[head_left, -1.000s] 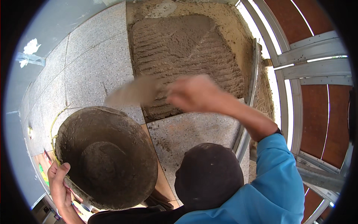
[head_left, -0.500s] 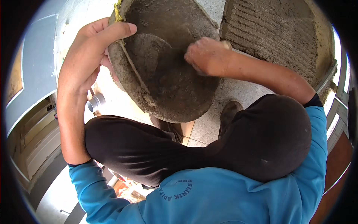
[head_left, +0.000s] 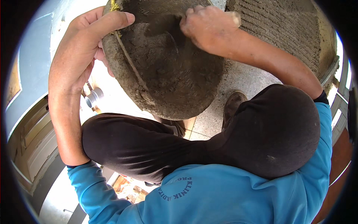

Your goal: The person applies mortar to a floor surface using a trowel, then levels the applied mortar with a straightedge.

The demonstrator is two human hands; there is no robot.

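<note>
The left hand (head_left: 89, 35) kept its grip clamped on the rim of the mortar-caked bucket (head_left: 128, 87), which had tilted toward the person and come in front of the knees since a second earlier. The right hand (head_left: 210, 30), its grip curled around the trowel (head_left: 161, 25), had gone from beside the ridged mortar bed (head_left: 276, 26) to the bucket's mouth, where the blade showed blurred.

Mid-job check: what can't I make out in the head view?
All in the head view:
Tool: outline blurred; handle mostly covered by the right hand.
Bucket: far rim cut off by the upper edge.
Left hand: some fingers partly hidden by the hand itself.
Ridged mortar: far end cut off, upper edge.
</note>
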